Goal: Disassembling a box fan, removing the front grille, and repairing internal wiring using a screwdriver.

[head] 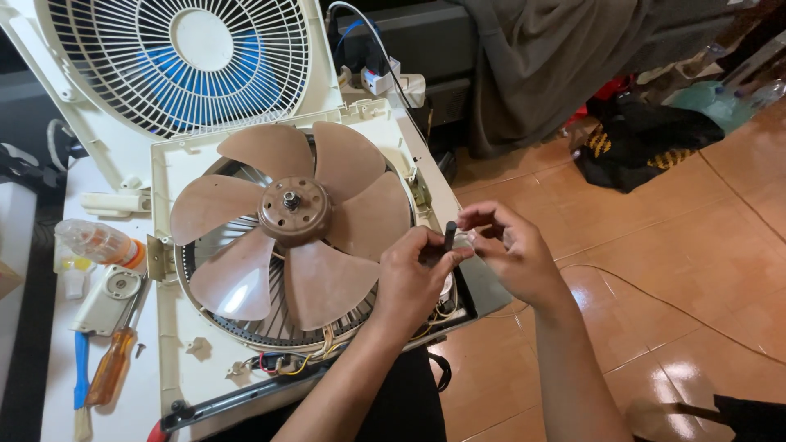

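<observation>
Already the front grille (176,61) is off and the fan blade (291,217) bare. Left hand (413,274) pinches a small black part (449,237) at the housing's (176,164) right edge; right hand (512,250) grips its wires (468,239). Reassembly looks undone.

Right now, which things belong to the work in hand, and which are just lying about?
In use:
left hand and right hand, pinching a small black part
opened fan housing
brown fan blade
coloured wires

Lying about:
orange-handled screwdriver
plastic bottle
detached front grille
dark bag
</observation>
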